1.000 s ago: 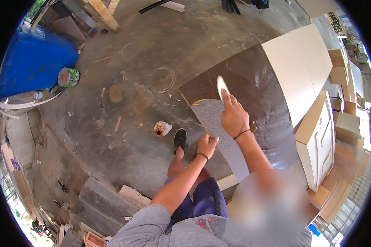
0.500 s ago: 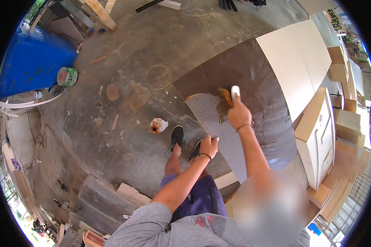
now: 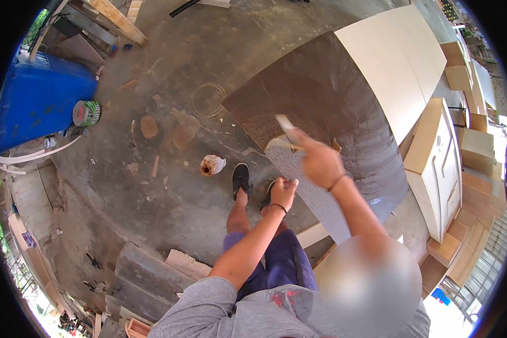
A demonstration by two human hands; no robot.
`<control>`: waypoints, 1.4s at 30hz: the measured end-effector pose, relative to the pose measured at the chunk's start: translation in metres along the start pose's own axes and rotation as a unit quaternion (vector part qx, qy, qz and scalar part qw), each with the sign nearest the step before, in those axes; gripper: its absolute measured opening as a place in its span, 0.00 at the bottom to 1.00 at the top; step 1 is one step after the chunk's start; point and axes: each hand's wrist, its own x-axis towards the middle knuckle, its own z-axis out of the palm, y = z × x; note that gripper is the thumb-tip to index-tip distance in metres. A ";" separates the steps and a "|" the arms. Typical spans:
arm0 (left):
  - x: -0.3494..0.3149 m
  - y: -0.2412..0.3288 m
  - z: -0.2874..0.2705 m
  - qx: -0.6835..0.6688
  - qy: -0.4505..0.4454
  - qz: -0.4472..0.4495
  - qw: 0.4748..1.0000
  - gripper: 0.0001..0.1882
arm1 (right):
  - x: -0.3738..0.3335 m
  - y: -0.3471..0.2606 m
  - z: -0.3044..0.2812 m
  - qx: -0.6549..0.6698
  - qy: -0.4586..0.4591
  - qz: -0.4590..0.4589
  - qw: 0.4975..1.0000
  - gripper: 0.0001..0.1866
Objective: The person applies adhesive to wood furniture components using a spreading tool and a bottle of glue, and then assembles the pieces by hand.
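My right hand (image 3: 321,162) is closed on a flat pale scraper (image 3: 285,125) whose blade points up and left, held over a large brown board (image 3: 327,90). A grey coated strip (image 3: 315,188) runs along the board's near edge. My left hand (image 3: 284,190) pinches the near left edge of that grey strip, with a dark band on the wrist. Just left of the board my dark shoes (image 3: 241,179) stand on the concrete floor.
A white panel (image 3: 397,59) lies beyond the board, with pale wooden cabinets (image 3: 436,163) to the right. A blue barrel (image 3: 39,101), a green can (image 3: 86,112), a small rusty tin (image 3: 210,165) and a wire coil (image 3: 207,99) are to the left. Stone slabs (image 3: 141,276) lie at lower left.
My right hand has drawn the scraper down and back along the grey strip, the blade tilting from upright to leaning left. My left hand has stayed on the strip's edge.
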 end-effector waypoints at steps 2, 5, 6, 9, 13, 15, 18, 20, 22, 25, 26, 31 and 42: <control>-0.016 -0.012 0.022 -0.011 0.035 0.003 0.999 0.16 | -0.012 0.080 0.017 -0.026 0.084 0.053 0.995 0.32; -0.035 0.005 0.034 0.080 0.022 0.022 0.996 0.17 | -0.012 0.078 0.040 -0.097 0.045 0.141 0.984 0.32; -0.036 0.009 0.033 0.085 0.023 0.016 0.996 0.17 | -0.005 0.062 0.047 -0.093 0.053 0.094 0.990 0.32; -0.048 0.037 0.032 0.177 -0.020 -0.010 0.984 0.18 | 0.015 0.009 0.059 -0.137 -0.037 0.025 0.990 0.35; -0.021 -0.049 0.027 0.180 0.096 0.304 0.931 0.17 | 0.006 -0.044 0.071 -0.064 -0.137 -0.158 0.976 0.34; -0.017 -0.062 0.027 0.073 0.066 0.282 0.954 0.18 | -0.014 -0.036 0.034 -0.025 -0.139 -0.108 0.984 0.33; -0.043 -0.004 0.040 -0.014 0.009 -0.062 0.998 0.18 | -0.043 0.057 0.001 -0.020 -0.013 0.059 0.998 0.32; -0.062 0.009 0.055 -0.050 -0.042 -0.052 0.996 0.13 | -0.061 0.122 -0.007 -0.012 0.091 0.127 0.988 0.32; -0.064 -0.001 0.066 -0.094 -0.056 -0.064 0.992 0.13 | -0.060 0.151 0.005 -0.024 0.054 0.194 0.979 0.32; -0.064 -0.026 0.072 -0.124 -0.028 -0.050 0.991 0.18 | -0.043 0.117 0.028 -0.084 0.060 0.097 0.990 0.33; -0.065 -0.028 0.073 -0.120 -0.032 -0.059 0.991 0.18 | -0.035 0.093 0.033 -0.103 0.016 0.095 0.990 0.32; -0.053 -0.078 0.072 0.073 -0.019 -0.016 0.997 0.19 | -0.037 -0.010 0.079 -0.125 -0.119 -0.116 0.978 0.33; -0.055 0.020 0.046 -0.191 0.041 -0.092 0.977 0.11 | -0.079 0.110 0.014 0.000 0.096 0.097 0.991 0.33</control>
